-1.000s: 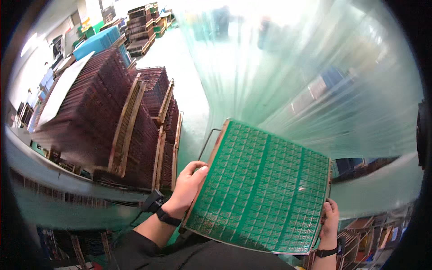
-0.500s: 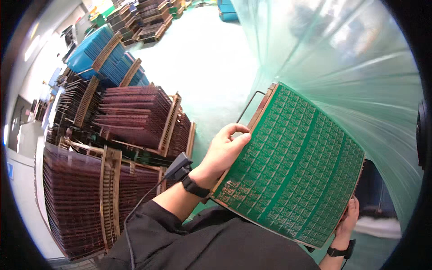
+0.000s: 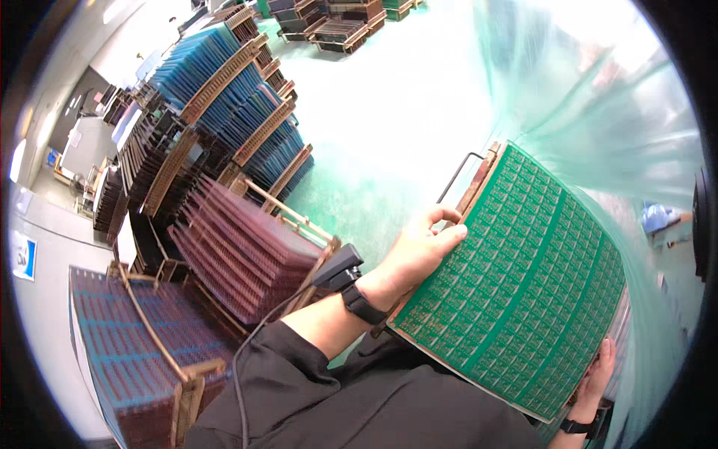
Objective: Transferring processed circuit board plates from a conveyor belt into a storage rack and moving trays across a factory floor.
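As your view has swung round over the last second, the green panel [image 3: 516, 292] now sits further right, and more of the racks shows on your left; the work remains at carrying, the panel held up in front of you, apart from those racks. Your left hand [image 3: 415, 254] is curled closed on its left edge, thumb on top, beside a brown strip [image 3: 479, 179] and a dark bent bar [image 3: 458, 176]. Your right hand [image 3: 596, 378] grips the lower right edge, its fingers partly hidden. Whether other panels lie beneath, you cannot tell.

Slotted racks [image 3: 226, 77] hold rows of blue panels [image 3: 198, 67]; below them, reddish-brown panels [image 3: 239, 254] stand packed together, and the nearest rack [image 3: 191, 393] holds blue-streaked panels [image 3: 149, 337].
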Demonstrator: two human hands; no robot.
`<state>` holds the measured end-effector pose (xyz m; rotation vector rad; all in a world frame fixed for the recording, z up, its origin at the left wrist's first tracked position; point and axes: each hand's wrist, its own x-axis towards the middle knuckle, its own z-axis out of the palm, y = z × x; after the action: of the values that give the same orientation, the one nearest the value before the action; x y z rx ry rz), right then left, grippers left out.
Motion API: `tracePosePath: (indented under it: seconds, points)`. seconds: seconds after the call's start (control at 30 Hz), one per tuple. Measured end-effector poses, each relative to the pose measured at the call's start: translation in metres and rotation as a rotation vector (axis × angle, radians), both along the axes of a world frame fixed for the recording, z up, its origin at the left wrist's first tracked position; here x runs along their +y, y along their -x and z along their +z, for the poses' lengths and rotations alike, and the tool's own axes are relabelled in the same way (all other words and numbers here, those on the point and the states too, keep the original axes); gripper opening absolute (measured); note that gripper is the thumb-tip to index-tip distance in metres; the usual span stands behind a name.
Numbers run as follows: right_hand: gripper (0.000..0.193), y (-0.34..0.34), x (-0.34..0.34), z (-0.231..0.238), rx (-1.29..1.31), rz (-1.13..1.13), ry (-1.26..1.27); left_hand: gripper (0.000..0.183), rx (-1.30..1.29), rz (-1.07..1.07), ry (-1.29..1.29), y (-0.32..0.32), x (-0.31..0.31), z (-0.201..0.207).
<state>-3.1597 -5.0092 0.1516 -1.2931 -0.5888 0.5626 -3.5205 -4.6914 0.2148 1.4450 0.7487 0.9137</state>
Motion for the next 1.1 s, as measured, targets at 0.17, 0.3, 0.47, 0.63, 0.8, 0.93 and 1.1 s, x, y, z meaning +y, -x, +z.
tracePosePath:
  seconds: [0.17, 0.3, 0.47, 0.63, 0.8, 0.93, 1.1]
  points:
    - [0.032, 0.025, -0.031, -0.019, 0.140, -0.156, 0.076, 0.031, -0.023, -0.036, 0.061, -0.003, -0.010, 0.009]
    - [0.033, 0.021, -0.066, -0.056, 0.023, -0.090, 0.169, 0.027, -0.069, -0.053, -0.004, 0.008, -0.031, -0.002]
    - [0.034, -0.049, -0.041, -0.036, -0.141, 0.037, 0.196, 0.025, -0.169, 0.146, 0.021, 0.023, -0.092, -0.031]
    - [0.039, -0.097, 0.004, -0.009, -0.115, 0.233, 0.324, 0.020, -0.187, 0.422, 0.149, 0.026, -0.162, -0.058]
    - [0.035, -0.113, 0.089, 0.006, -0.257, 0.425, 0.332, 0.021, -0.282, 0.637, 0.232, 0.009, -0.194, -0.092]
    - [0.032, -0.133, 0.130, -0.012, -0.320, 0.471, 0.320, 0.019, -0.329, 0.694, 0.251, -0.014, -0.182, -0.128]
    - [0.031, -0.162, 0.109, -0.034, -0.254, 0.449, 0.325, 0.019, -0.358, 0.662, 0.208, -0.039, -0.188, -0.125]
